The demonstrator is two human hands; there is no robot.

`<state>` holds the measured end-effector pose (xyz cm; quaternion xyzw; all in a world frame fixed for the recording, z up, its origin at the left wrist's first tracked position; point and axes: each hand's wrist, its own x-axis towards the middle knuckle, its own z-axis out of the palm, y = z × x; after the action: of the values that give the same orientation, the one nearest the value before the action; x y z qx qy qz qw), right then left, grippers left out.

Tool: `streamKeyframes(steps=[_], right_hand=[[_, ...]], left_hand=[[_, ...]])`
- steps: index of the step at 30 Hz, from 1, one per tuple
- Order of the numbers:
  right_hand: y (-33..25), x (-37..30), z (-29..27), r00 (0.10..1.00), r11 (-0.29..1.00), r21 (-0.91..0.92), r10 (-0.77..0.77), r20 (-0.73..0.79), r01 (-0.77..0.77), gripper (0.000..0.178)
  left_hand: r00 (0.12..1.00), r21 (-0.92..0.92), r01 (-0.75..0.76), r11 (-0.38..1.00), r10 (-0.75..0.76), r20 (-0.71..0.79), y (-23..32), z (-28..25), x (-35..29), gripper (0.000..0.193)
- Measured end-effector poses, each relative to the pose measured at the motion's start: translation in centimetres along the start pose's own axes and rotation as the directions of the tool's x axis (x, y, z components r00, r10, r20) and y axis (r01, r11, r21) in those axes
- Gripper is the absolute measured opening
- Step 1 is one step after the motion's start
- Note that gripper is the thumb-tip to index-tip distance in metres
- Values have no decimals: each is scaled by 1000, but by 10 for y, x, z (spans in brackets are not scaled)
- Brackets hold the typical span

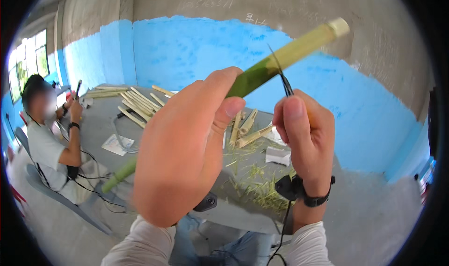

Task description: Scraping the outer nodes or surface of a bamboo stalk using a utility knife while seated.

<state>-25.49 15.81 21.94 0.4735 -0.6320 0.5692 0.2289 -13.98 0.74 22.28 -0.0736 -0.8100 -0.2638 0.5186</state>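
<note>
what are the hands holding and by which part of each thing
Left hand: a bamboo stick, around its middle. Right hand: a thin-bladed knife, by the end opposite its tip.

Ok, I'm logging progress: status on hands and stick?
Left hand gripping stick. Right hand holding knife, blade across stick. Stick part green, part pale. Shavings on table below.

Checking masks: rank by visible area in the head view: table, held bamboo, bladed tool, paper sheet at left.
1. Table
2. Held bamboo, likely enlarged by nearness
3. Paper sheet
4. Bladed tool, very thin
</note>
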Motion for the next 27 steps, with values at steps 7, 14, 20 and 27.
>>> streamKeyframes(steps=[7,14,20,27], right_hand=[[1,-44,30,962,988,-99,141,232,-121,40],[-12,-183,35,823,862,103,431,369,-497,43],[44,-203,54,867,850,-170,489,-92,-498,52],[81,-209,48,583,545,349,812,7,-763,64]], left_hand=[[952,-8,306,952,-307,-25,-10,3,-59,26],[749,-37,508,861,-420,511,-19,3,-177,20],[777,-68,466,882,-372,507,-64,46,-158,36],[678,-54,564,824,-424,601,-128,107,-175,59]])
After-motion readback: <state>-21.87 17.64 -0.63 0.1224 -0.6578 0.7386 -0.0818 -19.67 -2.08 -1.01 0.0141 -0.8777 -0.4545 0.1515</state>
